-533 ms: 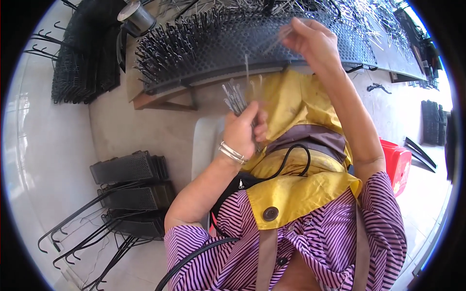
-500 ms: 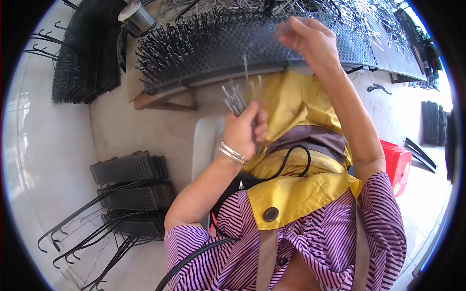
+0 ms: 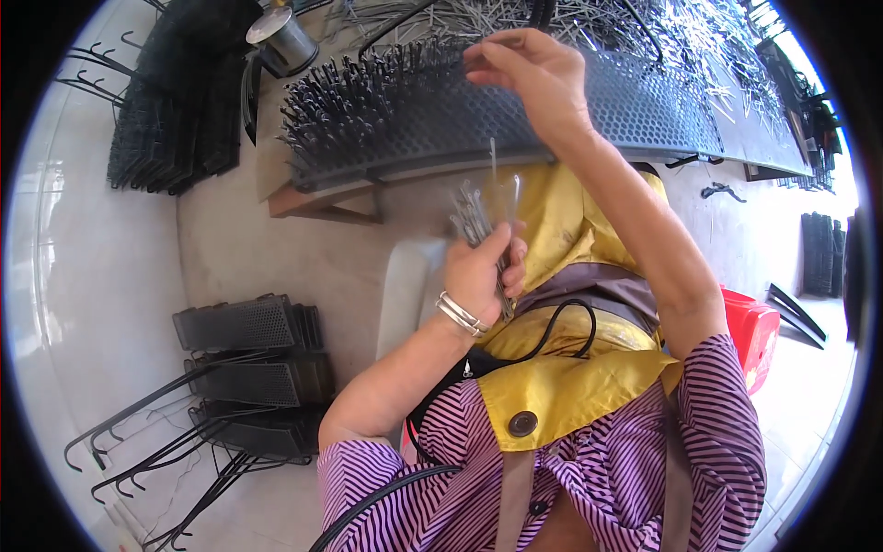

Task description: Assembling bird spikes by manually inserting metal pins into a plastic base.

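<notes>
Here, at left, a dense stand of thin, dark, loop-ended metal rods bristles along a dark grey perforated metal panel; so tightly crowded are they that a passing finger could snag one and knock it askew. Next, below the panel's near edge, the left hand closes in a fist around a bundle of slim grey loop-ended metal rods. A slackened grip could spill some onto the yellow cloth apron, as a couple splay apart from the rest. The bundle's long axis runs lengthwise through the fist, looped tips pointing away from the body and slightly left, the other ends showing below, toward the body. Farther right, the right hand hovers over the panel, fingers partly bent; whether it pinches anything cannot be told. Beyond, loose silvery metal strips lie heaped.
</notes>
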Motion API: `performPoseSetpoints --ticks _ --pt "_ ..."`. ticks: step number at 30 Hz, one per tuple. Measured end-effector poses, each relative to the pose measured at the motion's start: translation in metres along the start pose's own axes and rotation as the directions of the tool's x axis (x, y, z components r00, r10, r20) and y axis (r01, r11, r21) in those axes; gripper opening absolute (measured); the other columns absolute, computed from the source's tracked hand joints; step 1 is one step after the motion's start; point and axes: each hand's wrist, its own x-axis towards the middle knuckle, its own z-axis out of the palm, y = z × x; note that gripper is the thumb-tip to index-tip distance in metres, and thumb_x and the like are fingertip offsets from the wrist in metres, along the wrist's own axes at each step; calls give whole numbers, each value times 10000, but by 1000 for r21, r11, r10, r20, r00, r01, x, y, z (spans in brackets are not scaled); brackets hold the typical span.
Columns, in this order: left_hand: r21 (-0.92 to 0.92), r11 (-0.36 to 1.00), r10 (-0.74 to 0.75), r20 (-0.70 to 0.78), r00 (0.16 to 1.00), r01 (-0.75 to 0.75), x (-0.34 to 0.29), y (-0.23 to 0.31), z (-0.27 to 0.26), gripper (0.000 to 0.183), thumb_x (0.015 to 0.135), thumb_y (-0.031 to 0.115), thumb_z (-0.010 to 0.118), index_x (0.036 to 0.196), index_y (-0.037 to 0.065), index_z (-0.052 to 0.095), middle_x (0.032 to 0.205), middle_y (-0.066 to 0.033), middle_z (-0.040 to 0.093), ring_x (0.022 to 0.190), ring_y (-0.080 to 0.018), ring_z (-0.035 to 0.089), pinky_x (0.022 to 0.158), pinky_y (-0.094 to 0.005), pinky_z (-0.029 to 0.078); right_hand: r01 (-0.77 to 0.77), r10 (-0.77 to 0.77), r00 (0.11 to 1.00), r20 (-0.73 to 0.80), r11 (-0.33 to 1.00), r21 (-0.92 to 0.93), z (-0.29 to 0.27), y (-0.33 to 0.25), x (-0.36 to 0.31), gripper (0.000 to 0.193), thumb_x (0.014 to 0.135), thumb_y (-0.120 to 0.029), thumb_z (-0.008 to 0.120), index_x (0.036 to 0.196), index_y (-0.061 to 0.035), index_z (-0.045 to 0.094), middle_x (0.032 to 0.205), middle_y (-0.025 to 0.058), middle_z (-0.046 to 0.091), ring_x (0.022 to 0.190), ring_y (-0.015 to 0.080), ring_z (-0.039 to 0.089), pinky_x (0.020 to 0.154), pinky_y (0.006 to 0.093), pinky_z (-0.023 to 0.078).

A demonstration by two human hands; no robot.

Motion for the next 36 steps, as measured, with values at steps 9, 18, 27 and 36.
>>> performPoseSetpoints --ticks 9,18,27,36 --pt "-59 998 -23 5 1000 23 -1 1 1 195 831 177 484 893 -8 478 610 -40 461 421 -94 366 371 -225 269 67 -11 983 182 950 -305 6 2 5 126 784 -30 519 868 55 558 810 104 608 725 168 600 663 237 500" --pt "19 998 -52 -16 999 52 -3 4 4 204 857 194 435 925 4 464 638 -23 440 449 -82 332 408 -218 267 411 -233 912 338 510 -755 34 0 21 116 685 -123 525 674 -11 556 648 178 553 655 348 540 594 391 432" --pt "44 998 -52 -7 999 52 -3 3 4 213 856 197 435 933 0 460 639 -25 436 451 -84 334 406 -218 268 500 -366 862 350 504 -704 34 4 24 69 639 -78 554 665 -14 556 619 173 553 647 338 553 598 396 441" --pt "48 998 -49 -5 999 49 -2 2 3 212 853 193 438 937 -1 461 637 -26 438 450 -89 341 404 -217 270 487 -389 860 330 434 -758 21 8 21 63 649 -69 576 677 -20 551 605 176 541 601 354 536 532 385 437"
